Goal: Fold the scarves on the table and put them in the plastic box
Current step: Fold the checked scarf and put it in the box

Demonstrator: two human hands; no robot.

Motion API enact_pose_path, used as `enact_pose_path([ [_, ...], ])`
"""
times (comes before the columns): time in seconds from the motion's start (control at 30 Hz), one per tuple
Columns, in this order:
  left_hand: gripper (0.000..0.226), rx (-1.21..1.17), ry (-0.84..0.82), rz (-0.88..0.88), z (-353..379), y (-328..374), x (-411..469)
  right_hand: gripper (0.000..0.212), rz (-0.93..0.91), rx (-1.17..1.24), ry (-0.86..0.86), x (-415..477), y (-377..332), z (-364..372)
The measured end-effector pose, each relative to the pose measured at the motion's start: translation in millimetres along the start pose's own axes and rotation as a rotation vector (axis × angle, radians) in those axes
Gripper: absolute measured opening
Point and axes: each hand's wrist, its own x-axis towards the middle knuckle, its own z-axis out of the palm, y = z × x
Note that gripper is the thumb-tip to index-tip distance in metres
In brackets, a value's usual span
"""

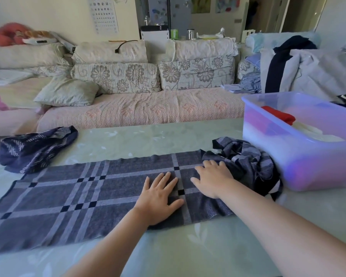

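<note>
Pressing flat on the plaid scarf, the left hand and right hand lie palm-down, fingers straight and slightly spread.

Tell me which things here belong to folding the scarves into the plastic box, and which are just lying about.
Job in hand:
plaid scarf, under the left hand and right hand
patterned scarf, bunched
plastic box

Lying about:
sofa
pillow
eye chart
clothes heap
</note>
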Motion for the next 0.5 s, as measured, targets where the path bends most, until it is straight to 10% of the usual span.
enact_pose_path([
  [0.17,0.065,0.026,0.276,-0.066,-13.7,-16.9,-21.4,0.061,-0.182,0.184,0.046,-0.5,-48.1,-13.6],
  [0.5,0.045,-0.012,0.136,-0.481,-43.1,-131.9,-93.0,0.046,-0.38,0.541,-0.004,5.7,-179.8,-43.8],
])
